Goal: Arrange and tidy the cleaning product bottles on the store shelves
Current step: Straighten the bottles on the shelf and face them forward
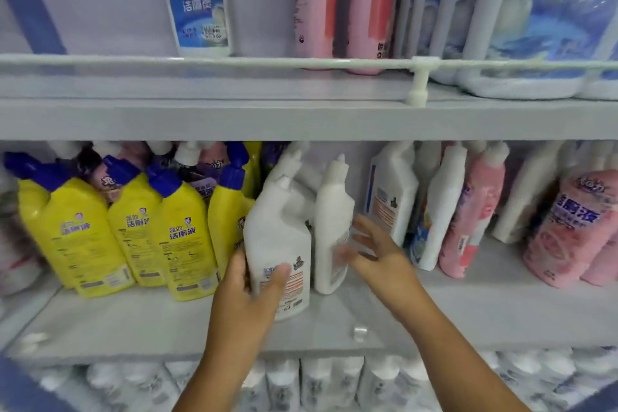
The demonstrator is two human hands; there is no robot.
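A white angled-neck bottle (pixel 279 241) stands on the middle shelf (pixel 133 321) with its back label facing me. My left hand (pixel 249 291) grips its lower part, thumb across the label. Just right of it stands a second white bottle (pixel 332 227). My right hand (pixel 371 251) hovers beside that bottle with fingers spread, blurred; I cannot tell whether it touches. Several yellow bottles with blue caps (pixel 182 231) stand to the left.
More white bottles (pixel 391 194) and pink bottles (pixel 475 210) fill the right of the middle shelf. The upper shelf, behind a white rail (pixel 200 60), holds a blue-labelled bottle (pixel 197 0), pink bottles (pixel 314 3) and wrapped packs (pixel 548 16). White bottles (pixel 331 381) line the shelf below.
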